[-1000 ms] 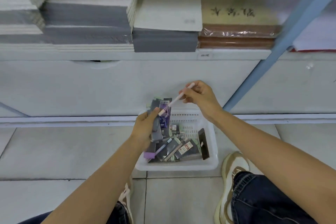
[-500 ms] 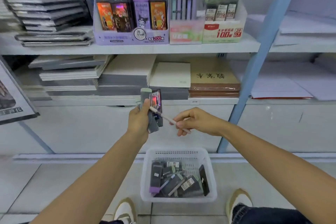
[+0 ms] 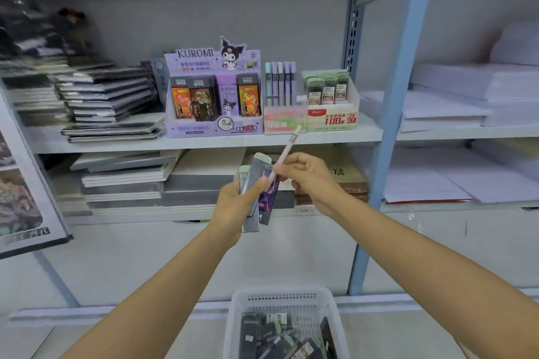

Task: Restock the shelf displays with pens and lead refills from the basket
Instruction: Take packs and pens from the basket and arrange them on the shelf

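Note:
My left hand [image 3: 236, 204] grips a bunch of lead refill cases [image 3: 256, 181], grey with pale green caps and one purple. My right hand [image 3: 309, 178] pinches a pale pink pen [image 3: 287, 148] that points up and right toward the shelf. Above it on the shelf stand a purple Kuromi refill display [image 3: 214, 96], a pink-green pen display [image 3: 284, 122] with several pastel pens upright, and a red-and-white lead refill display [image 3: 332, 119]. A white basket [image 3: 242, 309] with more refill cases sits on the floor below.
Stacks of notebooks [image 3: 105, 99] lie left of the displays and on the shelf below. A blue shelf upright [image 3: 390, 131] rises at right, with white paper stacks [image 3: 455, 105] beyond it. A framed picture [image 3: 23, 198] leans at far left.
My view has risen from the basket to the shelf. Both hands lifted up; the pen in my right hand turned from lying across the refill cases to pointing up toward the pen display.

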A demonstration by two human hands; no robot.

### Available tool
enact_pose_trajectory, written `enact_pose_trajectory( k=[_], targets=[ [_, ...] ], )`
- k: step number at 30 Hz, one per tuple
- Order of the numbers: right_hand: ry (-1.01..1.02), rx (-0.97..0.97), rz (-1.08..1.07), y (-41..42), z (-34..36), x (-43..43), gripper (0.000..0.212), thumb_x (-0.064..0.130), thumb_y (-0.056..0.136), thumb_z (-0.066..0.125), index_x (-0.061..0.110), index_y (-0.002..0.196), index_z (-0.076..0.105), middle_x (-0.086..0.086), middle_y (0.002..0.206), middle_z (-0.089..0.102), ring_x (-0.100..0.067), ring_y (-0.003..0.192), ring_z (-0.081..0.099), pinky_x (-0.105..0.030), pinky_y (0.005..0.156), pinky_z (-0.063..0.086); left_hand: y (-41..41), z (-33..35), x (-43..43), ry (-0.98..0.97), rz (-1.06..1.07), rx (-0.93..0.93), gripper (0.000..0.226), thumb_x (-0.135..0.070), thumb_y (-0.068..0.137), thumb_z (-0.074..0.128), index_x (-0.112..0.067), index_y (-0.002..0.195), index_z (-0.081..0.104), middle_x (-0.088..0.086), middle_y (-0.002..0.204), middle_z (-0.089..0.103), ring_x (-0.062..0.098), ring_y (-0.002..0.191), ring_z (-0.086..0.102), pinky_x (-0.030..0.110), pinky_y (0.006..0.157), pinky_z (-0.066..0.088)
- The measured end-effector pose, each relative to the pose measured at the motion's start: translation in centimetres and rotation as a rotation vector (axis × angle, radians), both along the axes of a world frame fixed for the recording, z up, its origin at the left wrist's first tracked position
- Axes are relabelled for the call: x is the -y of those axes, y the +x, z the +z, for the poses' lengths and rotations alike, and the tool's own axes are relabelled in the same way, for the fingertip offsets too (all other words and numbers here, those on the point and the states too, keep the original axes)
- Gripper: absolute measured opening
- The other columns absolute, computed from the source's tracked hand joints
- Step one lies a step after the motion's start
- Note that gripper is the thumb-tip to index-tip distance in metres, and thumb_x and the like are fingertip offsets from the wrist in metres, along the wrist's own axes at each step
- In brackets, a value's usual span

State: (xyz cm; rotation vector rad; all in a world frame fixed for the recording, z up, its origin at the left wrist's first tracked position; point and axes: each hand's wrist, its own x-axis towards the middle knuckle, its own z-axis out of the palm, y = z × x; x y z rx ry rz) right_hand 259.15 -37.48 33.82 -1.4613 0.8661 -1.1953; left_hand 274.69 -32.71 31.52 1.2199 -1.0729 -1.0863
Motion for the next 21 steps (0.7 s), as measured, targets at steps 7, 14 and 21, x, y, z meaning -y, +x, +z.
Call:
enact_pose_trajectory(
  k=[7, 14, 21],
  targets=[
    [-0.008, 0.022, 0.041, 0.7, 0.8, 0.6, 0.016, 0.007, 0.083, 0.072, 0.005, 0.098, 0.070, -0.005, 0.079, 0.071, -0.005, 0.061, 0.059, -0.018, 0.055, 0.047, 0.7, 1.3, 0.5, -0.019, 0.045, 0.084, 0.019, -0.028, 0.084, 0.073, -0.014, 0.095, 0.067, 0.002, 0.070, 0.069, 0.012, 0.059, 0.064, 0.022, 0.048, 0.050],
    [-0.155, 0.124, -0.094, 0.7, 5.0, 2.3, 0.015, 0.014, 0.093, 0.059, 0.014, 0.109, 0.059, -0.005, 0.090, 0.069, -0.012, 0.069, 0.066, -0.020, 0.058, 0.053, 1.2, 3.3, 1.6, -0.105, 0.027, 0.193, 0.014, -0.028, 0.083, 0.074, -0.016, 0.084, 0.068, 0.007, 0.073, 0.066, 0.016, 0.061, 0.059, 0.020, 0.050, 0.048],
    [-0.357, -0.032, -0.043, -1.1, 12.3, 4.9, 0.015, 0.009, 0.094, 0.059, 0.004, 0.108, 0.060, -0.009, 0.085, 0.069, -0.017, 0.068, 0.067, -0.024, 0.059, 0.056, 1.8, 7.5, 4.4, -0.165, 0.013, 0.226, 0.030, -0.035, 0.081, 0.076, -0.006, 0.083, 0.068, 0.010, 0.067, 0.056, 0.021, 0.059, 0.049, 0.028, 0.053, 0.044]
  ],
)
